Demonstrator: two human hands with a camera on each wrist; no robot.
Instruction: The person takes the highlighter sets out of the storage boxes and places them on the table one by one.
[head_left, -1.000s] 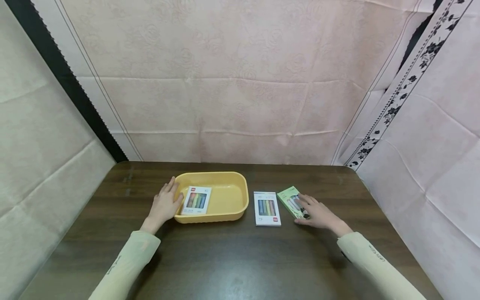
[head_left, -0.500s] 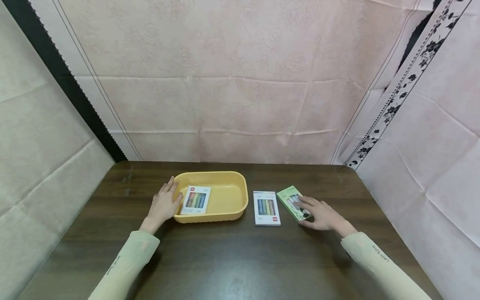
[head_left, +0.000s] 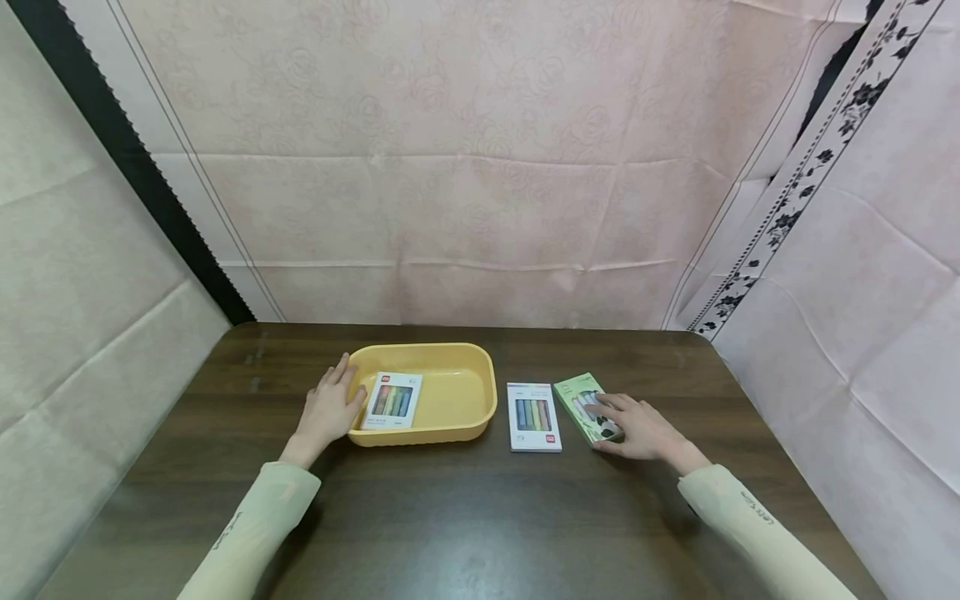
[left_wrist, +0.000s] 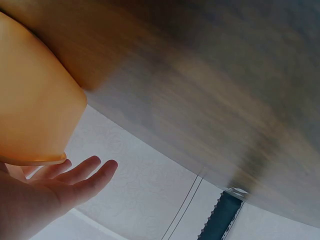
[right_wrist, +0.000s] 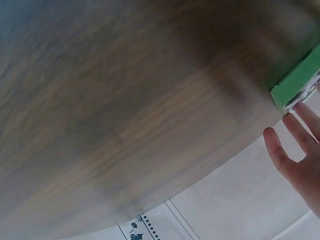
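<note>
The nearer right hand [head_left: 637, 429] shifts slightly, fingers spread over the green box [head_left: 581, 401], which slants lengthwise leftward, away.

**Pale Green, Lettered in Dark**

The person wears long, pale green clothing on both arms. The left sleeve [head_left: 252, 540] and the right sleeve [head_left: 755, 533] look smooth and roomy, each reaching the wrist and ending in a wide, straight-edged opening. Dark, script-like lettering [head_left: 227, 531] runs lengthwise along each forearm, too small to read. Beyond the fabric, the left hand [head_left: 324, 411] and right hand [head_left: 637, 428] are bare.
</note>
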